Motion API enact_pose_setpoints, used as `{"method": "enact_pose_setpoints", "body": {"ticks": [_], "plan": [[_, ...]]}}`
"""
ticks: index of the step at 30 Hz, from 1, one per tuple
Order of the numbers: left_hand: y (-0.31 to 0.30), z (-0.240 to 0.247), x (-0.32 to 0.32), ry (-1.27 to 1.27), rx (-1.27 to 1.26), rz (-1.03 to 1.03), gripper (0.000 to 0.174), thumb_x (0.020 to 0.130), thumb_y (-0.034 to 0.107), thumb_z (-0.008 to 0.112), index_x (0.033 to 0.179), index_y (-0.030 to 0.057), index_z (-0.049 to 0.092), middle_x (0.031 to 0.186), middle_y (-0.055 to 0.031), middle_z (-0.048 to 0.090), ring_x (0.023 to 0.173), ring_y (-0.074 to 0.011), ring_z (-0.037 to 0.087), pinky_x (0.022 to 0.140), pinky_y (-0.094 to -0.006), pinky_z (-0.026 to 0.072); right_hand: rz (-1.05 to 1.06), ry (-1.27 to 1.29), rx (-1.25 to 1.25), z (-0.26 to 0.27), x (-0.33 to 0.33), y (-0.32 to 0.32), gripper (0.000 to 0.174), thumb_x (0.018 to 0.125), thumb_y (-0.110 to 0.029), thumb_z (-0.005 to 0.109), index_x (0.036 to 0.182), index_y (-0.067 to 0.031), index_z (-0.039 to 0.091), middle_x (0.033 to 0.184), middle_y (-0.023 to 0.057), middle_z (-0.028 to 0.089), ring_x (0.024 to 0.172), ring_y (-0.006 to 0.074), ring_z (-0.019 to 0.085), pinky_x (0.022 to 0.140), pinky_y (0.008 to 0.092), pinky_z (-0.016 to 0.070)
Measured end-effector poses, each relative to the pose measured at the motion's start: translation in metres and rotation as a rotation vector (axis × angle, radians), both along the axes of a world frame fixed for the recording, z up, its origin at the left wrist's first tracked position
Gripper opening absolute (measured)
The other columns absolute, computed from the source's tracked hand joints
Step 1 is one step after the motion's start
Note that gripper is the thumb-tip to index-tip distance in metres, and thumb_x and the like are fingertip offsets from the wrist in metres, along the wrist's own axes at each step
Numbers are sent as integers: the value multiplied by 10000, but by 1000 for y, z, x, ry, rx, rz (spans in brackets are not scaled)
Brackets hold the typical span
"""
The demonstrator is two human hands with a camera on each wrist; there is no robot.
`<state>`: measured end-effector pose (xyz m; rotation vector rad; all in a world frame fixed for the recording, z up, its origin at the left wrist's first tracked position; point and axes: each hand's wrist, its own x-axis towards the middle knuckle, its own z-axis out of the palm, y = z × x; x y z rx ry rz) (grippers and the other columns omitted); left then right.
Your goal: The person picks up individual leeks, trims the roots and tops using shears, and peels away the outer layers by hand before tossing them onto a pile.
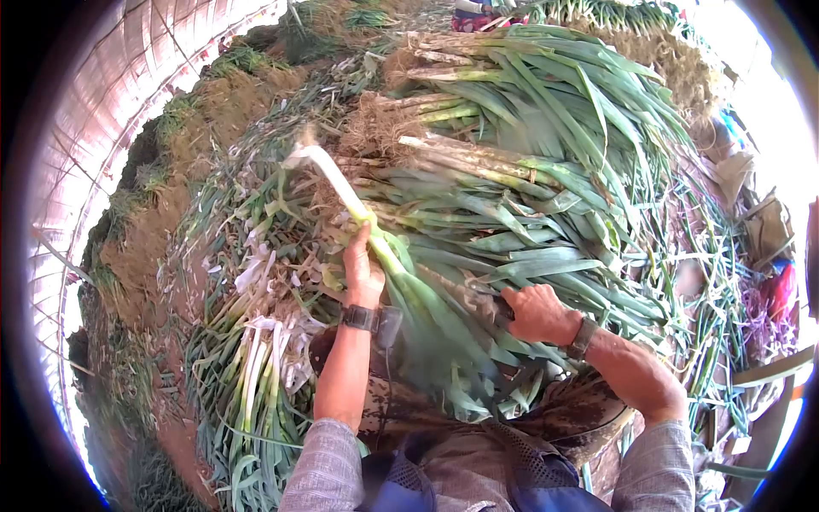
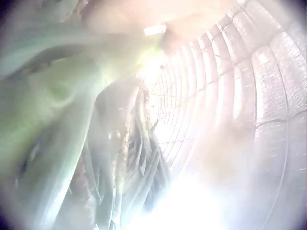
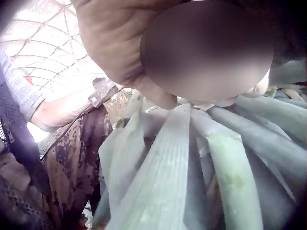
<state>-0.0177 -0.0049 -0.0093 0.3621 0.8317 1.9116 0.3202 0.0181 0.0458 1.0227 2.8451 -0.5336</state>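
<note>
We see a big curved wall with thin bars on the left side. The biggest thing on the ground is a pile of leeks. It goes from the middle to the far right. Its hairy roots point left and its green leaves point right. On the near left, we see a smaller bunch of leeks with white stems. Bits of leaf and peel lie between the bunch and the pile.

A person sits at the near side, and we see spotty brown trousers and gray sleeves. One long leek is in front of the person, in the middle. Its white end points to the far left, and its green leaves spread down near the lap.

We see the left hand hold this leek, with its fingers curled round the stem just below the white part. The right hand is to the right of the leaves, with its fingers closed round a dark handle. A blurry brown part sticks out from it to the left, but we can't tell what it is. We see a dark band on the left wrist and another band on the right wrist.
</note>
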Motion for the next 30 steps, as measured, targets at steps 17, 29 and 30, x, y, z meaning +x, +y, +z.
{"method": "enact_pose_setpoints", "body": {"ticks": [17, 29, 30], "plan": [[-1, -27, 36, 34, -146, -86, 146, 924, 80, 604, 1062, 33, 605, 910, -64, 629, 788, -196, 619, 665, -368, 539, -61, 169, 66, -15, -13, 17, 321, 749, -208, 621, 1002, -15, 578, 731, 227, 654, 713, 440, 636, 683, 544, 487], [1, -38, 20, 89, -12, -35, 279, 964, 104, 554, 1227, 12, 564, 1032, -125, 647, 919, -251, 630, 804, -399, 538, -24, 81, 7, -19, -15, 11, 321, 771, -223, 618, 1021, -24, 593, 760, 217, 669, 740, 424, 647, 686, 522, 486], [0, -36, 22, 112, -35, -18, 284, 952, 80, 570, 1227, 9, 565, 1029, -117, 648, 915, -244, 632, 805, -389, 537, -30, 77, 8, -21, -17, 12, 310, 778, -233, 618, 1007, -24, 597, 762, 216, 669, 740, 423, 646, 690, 523, 486]]}}
